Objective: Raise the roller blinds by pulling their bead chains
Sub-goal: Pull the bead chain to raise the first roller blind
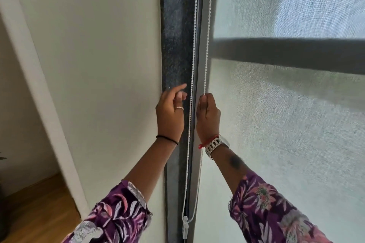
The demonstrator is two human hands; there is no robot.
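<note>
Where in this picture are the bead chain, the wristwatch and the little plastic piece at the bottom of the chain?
bead chain (207, 45), head view, on the right strand above the right hand.
wristwatch (214, 145), head view, on the metal band.
plastic piece (185, 225), head view, on its middle.

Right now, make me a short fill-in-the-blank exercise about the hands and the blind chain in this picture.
1. The right hand is closed around the ____ strand of the bead chain.
2. The left hand is ____, touching neither strand.
3. On the right wrist sits a metal ____.
4. The chain's loop ends low down at a clear plastic ____.

Missing words: right; open; watch; weight
</note>
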